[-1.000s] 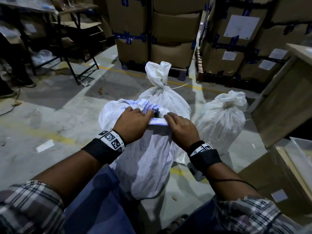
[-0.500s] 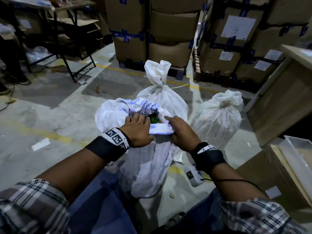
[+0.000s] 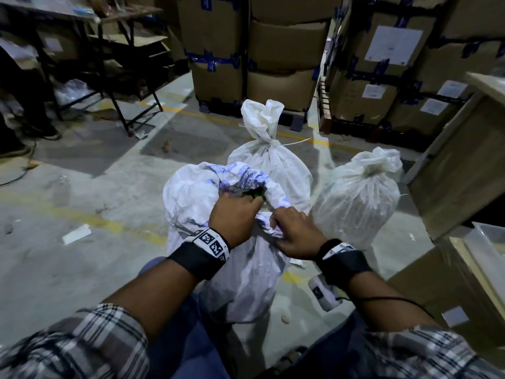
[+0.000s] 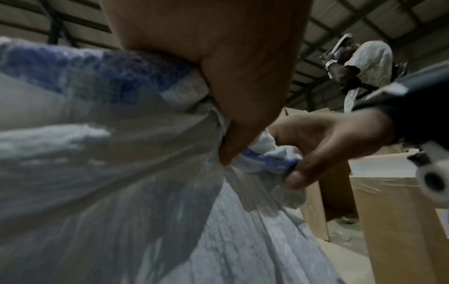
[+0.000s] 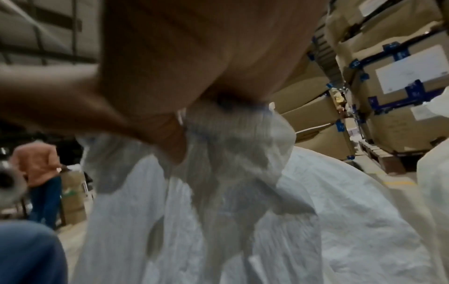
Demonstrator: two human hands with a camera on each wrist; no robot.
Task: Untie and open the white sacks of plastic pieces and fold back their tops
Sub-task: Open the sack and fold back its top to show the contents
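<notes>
Beyond sack (image 5: 243, 221), orange-shirted person (image 5: 36, 169), right-wrist-only.

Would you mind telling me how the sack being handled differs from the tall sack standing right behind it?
The near sack is open at the top, with something green showing inside; the sack behind is tied shut at a cinched neck. The near sack's rim carries blue print; the sack behind looks plain white. The left hand and right hand grip the near sack's rim; nothing touches the other. Both are white, full, and upright on the floor.
</notes>
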